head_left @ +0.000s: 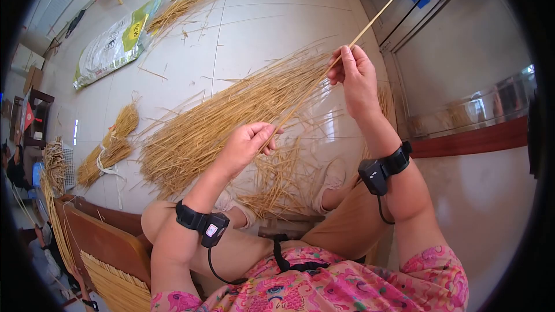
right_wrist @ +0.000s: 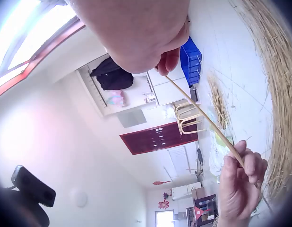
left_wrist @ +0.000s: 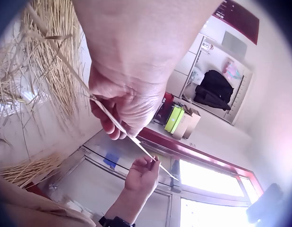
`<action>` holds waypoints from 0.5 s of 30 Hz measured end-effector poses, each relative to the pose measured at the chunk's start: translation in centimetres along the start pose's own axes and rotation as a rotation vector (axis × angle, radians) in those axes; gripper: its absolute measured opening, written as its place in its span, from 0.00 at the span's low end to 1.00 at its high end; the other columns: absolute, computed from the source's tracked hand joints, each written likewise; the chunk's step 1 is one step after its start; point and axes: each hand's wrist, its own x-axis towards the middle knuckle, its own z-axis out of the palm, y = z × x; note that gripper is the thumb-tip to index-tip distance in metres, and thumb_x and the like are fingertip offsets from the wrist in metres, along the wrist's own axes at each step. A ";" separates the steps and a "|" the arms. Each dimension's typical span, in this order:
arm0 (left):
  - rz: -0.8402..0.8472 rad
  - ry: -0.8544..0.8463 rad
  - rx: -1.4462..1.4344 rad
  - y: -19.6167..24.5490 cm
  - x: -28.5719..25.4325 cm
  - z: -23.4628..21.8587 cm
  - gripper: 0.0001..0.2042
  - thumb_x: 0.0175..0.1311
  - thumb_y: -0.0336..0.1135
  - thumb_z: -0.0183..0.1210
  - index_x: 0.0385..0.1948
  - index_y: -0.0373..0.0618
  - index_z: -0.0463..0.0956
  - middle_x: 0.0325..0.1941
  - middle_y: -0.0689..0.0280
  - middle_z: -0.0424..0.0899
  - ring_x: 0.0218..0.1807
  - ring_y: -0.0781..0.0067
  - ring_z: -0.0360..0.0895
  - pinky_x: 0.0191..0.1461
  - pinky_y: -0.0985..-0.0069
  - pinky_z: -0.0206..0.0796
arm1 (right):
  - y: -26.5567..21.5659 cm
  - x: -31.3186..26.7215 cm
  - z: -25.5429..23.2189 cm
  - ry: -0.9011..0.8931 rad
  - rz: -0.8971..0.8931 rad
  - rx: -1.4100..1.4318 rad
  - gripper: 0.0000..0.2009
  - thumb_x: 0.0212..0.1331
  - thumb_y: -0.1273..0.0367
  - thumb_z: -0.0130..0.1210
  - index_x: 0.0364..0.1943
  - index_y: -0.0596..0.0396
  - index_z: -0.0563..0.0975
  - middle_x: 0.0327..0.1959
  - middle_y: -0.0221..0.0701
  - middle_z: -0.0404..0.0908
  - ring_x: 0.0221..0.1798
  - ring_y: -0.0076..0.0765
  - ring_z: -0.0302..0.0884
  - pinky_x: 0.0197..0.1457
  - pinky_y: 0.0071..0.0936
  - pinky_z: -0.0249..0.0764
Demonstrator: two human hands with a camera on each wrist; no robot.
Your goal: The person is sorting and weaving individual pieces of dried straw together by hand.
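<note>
A long straw stalk (head_left: 306, 95) slants up to the right between the two hands, above the floor. My left hand (head_left: 250, 145) pinches its lower part between thumb and fingers. Farther up, my right hand (head_left: 356, 78) pinches the same stalk, whose tip runs on past the fingers. In the right wrist view the stalk (right_wrist: 202, 115) stretches straight between both hands. Beneath it a wide pile of straw (head_left: 231, 118) lies spread on the tiled floor. Loose broken straw (head_left: 272, 182) is scattered between the person's feet.
A tied straw bundle (head_left: 118, 141) lies left of the pile. Behind it are a green and white sack (head_left: 118, 46) and more straw (head_left: 185, 7). A wooden bench (head_left: 104, 228) stands at the left knee. Metal-framed glass doors (head_left: 462, 52) rise on the right.
</note>
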 end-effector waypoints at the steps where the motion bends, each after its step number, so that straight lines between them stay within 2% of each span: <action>1: 0.018 0.018 -0.011 0.1 0.0 0.3 0.11 0.66 0.33 0.52 0.42 0.33 0.75 0.29 0.66 0.79 0.31 0.81 0.73 0.37 0.84 0.66 | -0.2 0.1 0.0 -0.008 0.007 0.014 0.11 0.68 0.64 0.43 0.33 0.57 0.71 0.26 0.27 0.74 0.23 0.18 0.70 0.26 0.16 0.69; 5: 0.063 0.077 -0.072 -0.3 0.5 0.8 0.10 0.65 0.32 0.53 0.41 0.35 0.76 0.30 0.66 0.80 0.31 0.82 0.73 0.37 0.85 0.67 | -0.5 -0.6 0.7 -0.107 0.069 -0.005 0.10 0.67 0.66 0.46 0.34 0.58 0.72 0.27 0.28 0.75 0.25 0.19 0.72 0.28 0.16 0.70; 9: 0.088 0.134 -0.131 -0.4 1.2 1.4 0.09 0.64 0.32 0.54 0.39 0.35 0.77 0.31 0.66 0.80 0.32 0.82 0.74 0.38 0.84 0.67 | 1.1 -2.7 2.3 -0.359 0.179 -0.244 0.09 0.65 0.68 0.49 0.30 0.60 0.72 0.25 0.29 0.77 0.25 0.19 0.74 0.25 0.17 0.71; 10: 0.086 0.150 -0.154 -0.5 1.3 1.5 0.08 0.64 0.32 0.54 0.38 0.36 0.77 0.31 0.66 0.80 0.32 0.82 0.74 0.39 0.84 0.67 | 0.8 -3.3 2.7 -0.424 0.228 -0.336 0.09 0.66 0.67 0.47 0.33 0.60 0.72 0.28 0.29 0.77 0.28 0.20 0.76 0.28 0.17 0.71; 13: 0.116 0.178 -0.263 -0.8 1.8 1.3 0.07 0.65 0.32 0.54 0.36 0.37 0.76 0.32 0.66 0.80 0.34 0.82 0.74 0.41 0.83 0.67 | 1.3 -3.7 3.2 -0.422 0.225 -0.372 0.10 0.67 0.67 0.46 0.33 0.60 0.72 0.28 0.30 0.77 0.29 0.21 0.77 0.28 0.17 0.72; 15: 0.133 0.213 -0.290 -0.7 1.9 1.3 0.06 0.65 0.32 0.53 0.35 0.39 0.75 0.32 0.66 0.80 0.35 0.82 0.73 0.42 0.83 0.67 | 1.5 -3.5 3.2 -0.409 0.216 -0.286 0.10 0.67 0.67 0.45 0.33 0.61 0.72 0.28 0.31 0.78 0.29 0.22 0.78 0.28 0.18 0.72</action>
